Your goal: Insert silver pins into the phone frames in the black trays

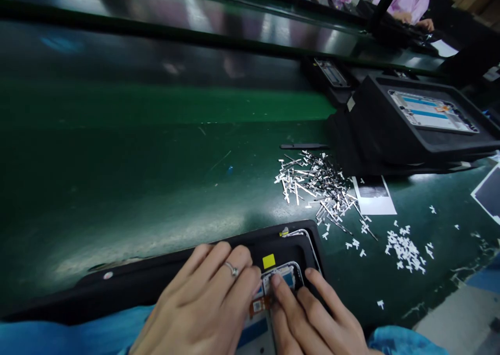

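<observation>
My left hand (203, 297) lies palm down on a black fixture tray (164, 277) at the bottom of the view, fingers together and pressing on a phone frame (287, 277) seated in it; a ring sits on one finger. My right hand (312, 318) rests beside it, fingertips pressing on the same phone frame near its top corner. A yellow sticker (269, 261) sits on the tray just above the fingers. An orange flex part (260, 305) shows between the two hands.
A pile of small silver metal parts (316, 183) lies on the green conveyor belt (156, 151), with smaller white bits (404, 248) to the right. Another black tray holding a phone frame (429, 112) stands at the right. A person in pink (406, 5) works at the far back.
</observation>
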`<action>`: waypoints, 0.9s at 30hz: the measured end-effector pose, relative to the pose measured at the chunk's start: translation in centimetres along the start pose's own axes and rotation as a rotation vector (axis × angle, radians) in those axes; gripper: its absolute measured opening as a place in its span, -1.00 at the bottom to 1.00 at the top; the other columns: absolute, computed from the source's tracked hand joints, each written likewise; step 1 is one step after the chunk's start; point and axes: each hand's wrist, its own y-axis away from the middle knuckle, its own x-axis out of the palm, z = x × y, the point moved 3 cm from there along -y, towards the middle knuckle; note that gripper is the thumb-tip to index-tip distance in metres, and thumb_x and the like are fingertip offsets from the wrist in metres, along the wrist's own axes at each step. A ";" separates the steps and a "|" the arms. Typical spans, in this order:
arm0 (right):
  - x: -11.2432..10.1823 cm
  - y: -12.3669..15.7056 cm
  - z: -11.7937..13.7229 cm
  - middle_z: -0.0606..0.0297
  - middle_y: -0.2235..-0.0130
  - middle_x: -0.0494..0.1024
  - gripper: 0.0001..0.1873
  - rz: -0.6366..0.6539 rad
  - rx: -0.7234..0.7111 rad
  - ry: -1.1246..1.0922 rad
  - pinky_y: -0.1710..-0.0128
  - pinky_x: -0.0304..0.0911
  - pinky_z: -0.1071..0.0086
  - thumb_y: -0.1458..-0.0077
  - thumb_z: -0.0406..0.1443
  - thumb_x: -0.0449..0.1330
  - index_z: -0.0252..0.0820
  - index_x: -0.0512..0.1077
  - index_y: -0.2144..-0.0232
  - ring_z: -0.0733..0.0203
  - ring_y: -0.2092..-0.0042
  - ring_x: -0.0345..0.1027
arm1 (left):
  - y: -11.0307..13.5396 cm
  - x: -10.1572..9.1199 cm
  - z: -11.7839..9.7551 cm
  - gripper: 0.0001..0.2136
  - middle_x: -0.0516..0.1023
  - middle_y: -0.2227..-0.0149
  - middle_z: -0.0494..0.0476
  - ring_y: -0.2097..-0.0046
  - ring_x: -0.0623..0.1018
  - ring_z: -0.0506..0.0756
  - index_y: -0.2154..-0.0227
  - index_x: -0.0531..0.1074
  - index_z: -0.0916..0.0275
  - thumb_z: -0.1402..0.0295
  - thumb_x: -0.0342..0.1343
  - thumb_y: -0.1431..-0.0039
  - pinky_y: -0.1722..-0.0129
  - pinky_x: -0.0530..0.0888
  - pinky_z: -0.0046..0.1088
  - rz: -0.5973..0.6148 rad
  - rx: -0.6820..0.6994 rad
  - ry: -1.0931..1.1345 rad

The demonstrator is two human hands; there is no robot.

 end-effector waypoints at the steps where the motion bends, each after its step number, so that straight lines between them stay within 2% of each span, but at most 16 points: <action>1: 0.0 -0.1 0.0 0.37 0.37 0.53 -0.59 0.000 0.005 0.002 0.09 0.18 0.36 -0.17 -0.54 -0.18 -0.23 0.38 0.51 0.36 0.47 0.33 | 0.2 0.1 0.1 -0.80 0.48 0.24 -0.01 0.14 0.43 0.12 0.30 0.39 0.12 0.41 -0.15 -0.16 -0.01 0.26 -0.26 -0.007 -0.025 0.020; 3: 0.0 -0.2 -0.1 0.44 0.36 0.53 -0.59 -0.016 0.023 0.005 0.20 0.20 0.38 -0.18 -0.52 -0.18 -0.18 0.36 0.52 0.36 0.50 0.30 | 0.2 0.1 0.0 -0.78 0.47 0.22 -0.01 0.10 0.42 0.10 0.33 0.37 0.14 0.46 -0.18 -0.17 -0.06 0.22 -0.28 -0.034 -0.056 0.011; 5: 0.0 -0.4 -0.1 0.48 0.37 0.53 -0.59 -0.035 0.062 0.006 0.21 0.17 0.37 -0.18 -0.52 -0.17 -0.16 0.34 0.55 0.36 0.53 0.27 | -0.2 -0.2 -0.3 -0.74 0.46 0.28 0.00 0.15 0.43 0.06 0.39 0.36 0.19 0.51 -0.24 -0.19 -0.07 0.21 -0.33 -0.066 -0.059 0.006; 9: 0.2 -0.6 0.1 0.46 0.39 0.53 -0.57 -0.017 0.069 0.009 0.04 0.07 0.32 -0.18 -0.53 -0.19 -0.17 0.33 0.56 0.35 0.52 0.25 | -1.4 -0.8 -0.6 -0.67 0.40 0.46 -0.03 0.37 0.41 0.00 0.52 0.33 0.20 0.55 -0.30 -0.18 0.12 0.31 -0.43 -0.052 -0.065 0.068; 14: 0.4 -0.5 0.4 0.40 0.38 0.53 -0.60 0.014 0.027 0.003 -0.07 -0.01 0.24 -0.16 -0.54 -0.17 -0.19 0.31 0.57 0.35 0.52 0.26 | -1.3 -1.0 0.0 -0.68 0.44 0.39 -0.03 0.30 0.39 0.05 0.48 0.37 0.16 0.52 -0.28 -0.17 0.08 0.22 -0.34 -0.079 -0.087 0.039; 18: 0.4 -0.6 0.4 0.36 0.38 0.53 -0.63 0.031 0.001 0.005 -0.08 0.00 0.23 -0.15 -0.54 -0.15 -0.20 0.30 0.57 0.34 0.51 0.27 | -1.2 -1.3 0.9 -0.76 0.43 0.38 -0.06 0.29 0.36 0.05 0.47 0.34 0.12 0.42 -0.22 -0.15 0.12 0.19 -0.38 -0.065 -0.083 0.158; 22: 0.3 0.2 0.5 0.37 0.33 0.53 -0.63 0.042 0.028 -0.008 -0.07 0.03 0.24 -0.16 -0.52 -0.15 -0.20 0.32 0.55 0.35 0.47 0.28 | -2.2 -1.6 2.1 -0.86 0.42 0.26 0.03 0.18 0.36 0.14 0.40 0.31 0.13 0.42 -0.15 -0.07 0.11 0.21 -0.26 0.046 -0.059 0.040; 24: 0.5 0.9 0.5 0.36 0.27 0.51 -0.66 0.070 0.039 -0.015 -0.08 0.02 0.21 -0.17 -0.49 -0.12 -0.21 0.36 0.52 0.35 0.42 0.29 | -2.9 -1.7 2.7 -0.97 0.41 0.32 0.03 0.28 0.38 0.13 0.44 0.26 0.14 0.37 -0.05 -0.01 0.23 0.30 -0.29 0.137 -0.018 0.022; 27: 0.7 1.5 0.7 0.33 0.21 0.49 -0.68 0.110 0.028 -0.026 -0.09 0.00 0.19 -0.16 -0.48 -0.09 -0.21 0.38 0.50 0.34 0.37 0.29 | -3.7 -1.7 3.6 -0.84 0.35 0.46 -0.05 0.43 0.37 0.06 0.50 0.18 0.16 0.29 0.07 0.06 0.42 0.36 -0.41 0.327 0.017 0.045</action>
